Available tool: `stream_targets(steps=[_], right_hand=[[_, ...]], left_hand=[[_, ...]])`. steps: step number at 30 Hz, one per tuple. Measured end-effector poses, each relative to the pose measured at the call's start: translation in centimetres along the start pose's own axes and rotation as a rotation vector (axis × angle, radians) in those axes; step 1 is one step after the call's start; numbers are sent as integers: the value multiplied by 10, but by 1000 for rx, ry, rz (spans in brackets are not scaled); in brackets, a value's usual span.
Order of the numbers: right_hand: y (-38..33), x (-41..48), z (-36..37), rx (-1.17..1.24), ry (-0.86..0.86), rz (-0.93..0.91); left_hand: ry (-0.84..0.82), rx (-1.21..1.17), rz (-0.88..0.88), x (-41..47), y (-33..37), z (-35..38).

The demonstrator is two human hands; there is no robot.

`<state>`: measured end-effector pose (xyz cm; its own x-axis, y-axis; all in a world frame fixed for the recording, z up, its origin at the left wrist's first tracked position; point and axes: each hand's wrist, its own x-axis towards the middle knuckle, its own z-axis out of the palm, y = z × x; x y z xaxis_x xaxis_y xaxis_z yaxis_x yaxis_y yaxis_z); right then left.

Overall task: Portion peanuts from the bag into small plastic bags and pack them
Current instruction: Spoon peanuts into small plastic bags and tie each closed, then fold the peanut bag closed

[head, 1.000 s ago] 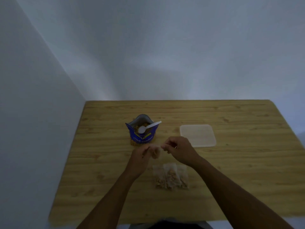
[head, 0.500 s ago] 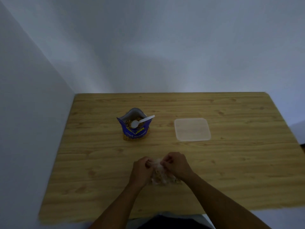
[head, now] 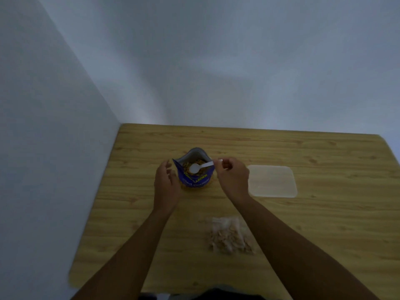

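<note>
The opened blue peanut bag is shown upright on the tabletop. The handle of the white spoon, whose bowl is laid in the bag, is pinched by the right hand. The left hand is held relaxed just beside the bag. Filled small plastic bags are seen nearer the person.

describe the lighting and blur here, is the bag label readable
Head view: dim, bluish light, no glare; the wide lens bows the table edges; the small filled bags look soft and grainy; the peanut bag label is only partly readable; the right hand pinching the white spoon is soft.
</note>
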<state>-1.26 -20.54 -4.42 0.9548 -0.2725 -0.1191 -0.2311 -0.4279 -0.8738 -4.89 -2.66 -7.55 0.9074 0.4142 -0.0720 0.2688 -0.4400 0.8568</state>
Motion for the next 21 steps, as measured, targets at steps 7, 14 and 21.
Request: stream_targets(steps=[7,14,21], right_hand=[[-1,8,-13,18,-29,-111],[7,15,-70,461,87,89],[73,2,-56,448,227,399]], left_hand=[[-26,67,179,20,9,-6],[2,36,145,22,10,-6],[3,22,109,25,7,-5]])
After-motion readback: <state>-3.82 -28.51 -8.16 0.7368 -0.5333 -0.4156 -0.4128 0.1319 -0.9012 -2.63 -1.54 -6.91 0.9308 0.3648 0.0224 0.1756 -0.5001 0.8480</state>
